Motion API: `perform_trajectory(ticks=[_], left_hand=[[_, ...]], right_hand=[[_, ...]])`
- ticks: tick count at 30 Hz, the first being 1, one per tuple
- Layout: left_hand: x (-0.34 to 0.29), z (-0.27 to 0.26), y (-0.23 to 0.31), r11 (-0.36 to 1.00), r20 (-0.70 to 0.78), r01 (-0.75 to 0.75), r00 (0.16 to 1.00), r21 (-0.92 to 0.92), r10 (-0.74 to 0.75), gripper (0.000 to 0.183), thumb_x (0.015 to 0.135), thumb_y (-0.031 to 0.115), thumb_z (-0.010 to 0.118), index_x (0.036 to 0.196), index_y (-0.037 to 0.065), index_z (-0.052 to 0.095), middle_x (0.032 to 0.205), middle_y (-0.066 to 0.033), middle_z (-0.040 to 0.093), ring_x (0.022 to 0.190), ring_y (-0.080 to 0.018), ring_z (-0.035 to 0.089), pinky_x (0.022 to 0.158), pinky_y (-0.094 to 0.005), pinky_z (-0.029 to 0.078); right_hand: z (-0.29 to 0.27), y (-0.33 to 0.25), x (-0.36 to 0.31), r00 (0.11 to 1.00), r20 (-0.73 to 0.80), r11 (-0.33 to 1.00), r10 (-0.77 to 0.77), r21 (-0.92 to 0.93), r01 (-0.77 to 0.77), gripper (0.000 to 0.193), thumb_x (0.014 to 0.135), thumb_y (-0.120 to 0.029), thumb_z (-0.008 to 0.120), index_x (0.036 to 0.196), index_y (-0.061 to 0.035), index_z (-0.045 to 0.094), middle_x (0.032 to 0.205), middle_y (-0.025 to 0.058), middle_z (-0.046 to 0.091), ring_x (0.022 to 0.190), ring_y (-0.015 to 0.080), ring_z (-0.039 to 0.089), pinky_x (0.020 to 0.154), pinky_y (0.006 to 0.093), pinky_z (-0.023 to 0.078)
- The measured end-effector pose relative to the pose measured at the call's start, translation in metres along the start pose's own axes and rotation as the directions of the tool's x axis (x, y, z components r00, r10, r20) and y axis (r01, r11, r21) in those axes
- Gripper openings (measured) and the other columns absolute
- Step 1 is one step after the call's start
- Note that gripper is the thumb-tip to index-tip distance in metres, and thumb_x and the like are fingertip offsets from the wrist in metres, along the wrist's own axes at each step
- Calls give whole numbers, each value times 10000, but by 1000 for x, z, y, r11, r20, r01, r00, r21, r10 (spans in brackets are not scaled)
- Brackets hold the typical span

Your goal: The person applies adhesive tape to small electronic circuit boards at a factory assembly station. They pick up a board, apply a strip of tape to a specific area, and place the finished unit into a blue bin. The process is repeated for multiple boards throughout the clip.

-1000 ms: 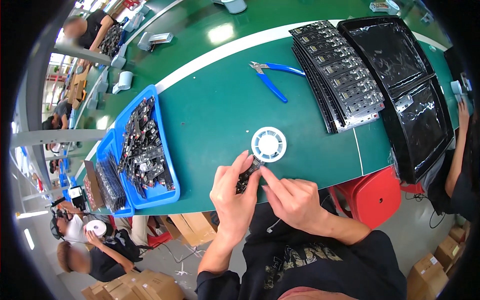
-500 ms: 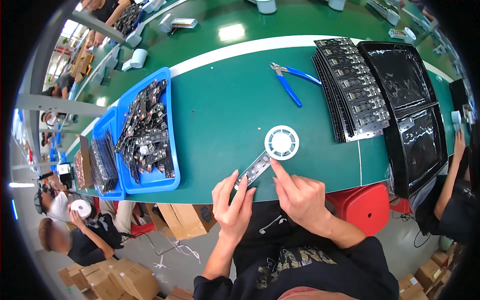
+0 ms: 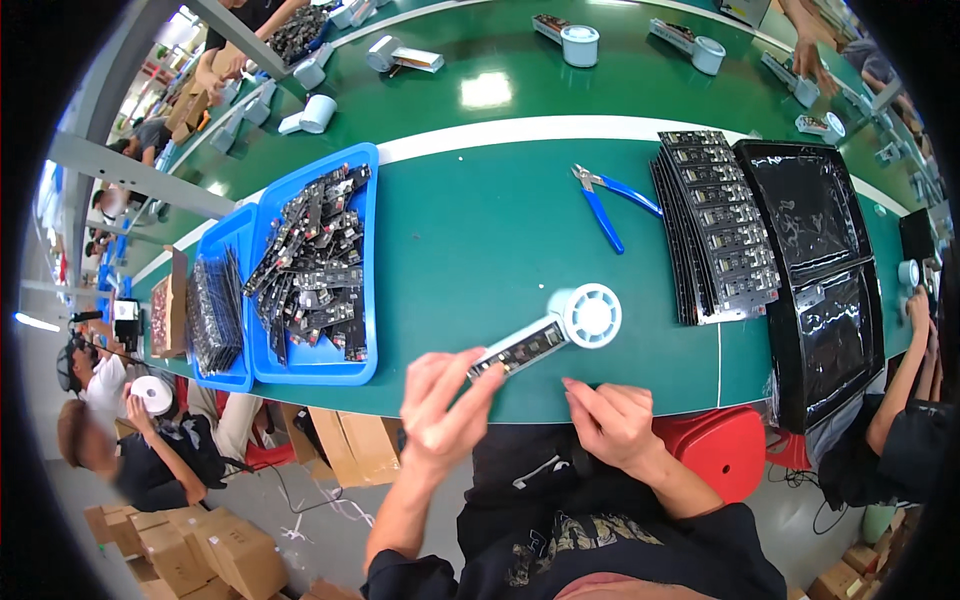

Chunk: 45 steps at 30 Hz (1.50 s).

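Observation:
My left hand [image 3: 440,405] grips the lower end of a pale-blue handheld device [image 3: 593,316], which has a round slotted head and a straight handle. A black circuit board [image 3: 530,349] lies along the open face of that handle. The device tilts up to the right above the green table. Just right of and below its head, separate from it, is my right hand [image 3: 615,422]. Its fingers are curled and pressed together, and whatever they may hold is hidden. Beyond the device lie blue-handled cutting pliers [image 3: 604,212] with their jaws pointing away.
To the left, a blue tray [image 3: 370,290] holds a heap of small black boards; a second blue tray [image 3: 245,330] holds stacked panels. Board panels [image 3: 715,225] stand stacked at the right beside a black tray [image 3: 755,160]. More pale devices [image 3: 580,46] lie across the far green surface.
My right index finger has drawn back from the device's head and that hand has curled. The device is now tilted differently, showing its board as dark. The view has shifted slightly.

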State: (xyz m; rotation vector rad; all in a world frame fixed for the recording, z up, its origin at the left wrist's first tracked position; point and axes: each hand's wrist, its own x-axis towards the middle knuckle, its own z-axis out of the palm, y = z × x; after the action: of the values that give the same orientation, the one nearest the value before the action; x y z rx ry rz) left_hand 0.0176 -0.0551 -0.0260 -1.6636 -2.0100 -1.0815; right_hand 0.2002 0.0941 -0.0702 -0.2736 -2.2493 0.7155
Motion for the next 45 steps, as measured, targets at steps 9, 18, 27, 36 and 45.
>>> perform_trajectory(ticks=[9,18,27,36,45], left_hand=[[155,42,-136,977,-132,41,991,210,-13,246,863,112,831,1106,73,821,1085,-137,788,889,-293,722,809,-375,559],[221,164,-234,982,-232,184,955,-37,-187,228,903,223,801,1095,104,829,1204,-150,770,1039,-314,748,953,-388,557],[255,137,-292,826,-246,526,844,204,-477,334,976,322,703,937,6,804,1031,-211,768,942,-375,734,896,-466,545],[331,208,-359,376,-174,826,480,420,-860,1157,772,920,603,1374,-69,628,1406,-244,645,1326,-384,610,1104,-496,464],[343,221,-409,350,-158,920,378,178,-912,880,777,611,789,1317,-71,655,1374,-204,663,1255,-348,652,1066,-472,520]], right_hand=[[4,-1,1,995,98,984,-34,-171,50,279,782,-33,781,1061,-40,780,599,-3,487,488,159,549,469,322,445],[2,-1,0,995,99,991,-1,-135,14,279,791,-30,784,1070,-32,773,609,6,495,486,167,550,466,329,453],[1,-3,4,987,158,985,-7,-171,34,317,788,-41,769,1105,-22,771,615,-18,455,496,120,527,470,283,462],[-1,-3,6,991,129,991,48,-132,-31,365,787,-72,695,1141,7,742,662,-12,508,548,123,572,493,277,477],[11,5,-12,997,77,997,11,-82,-4,373,847,-82,640,1192,42,707,691,-8,502,581,112,577,487,262,495]])
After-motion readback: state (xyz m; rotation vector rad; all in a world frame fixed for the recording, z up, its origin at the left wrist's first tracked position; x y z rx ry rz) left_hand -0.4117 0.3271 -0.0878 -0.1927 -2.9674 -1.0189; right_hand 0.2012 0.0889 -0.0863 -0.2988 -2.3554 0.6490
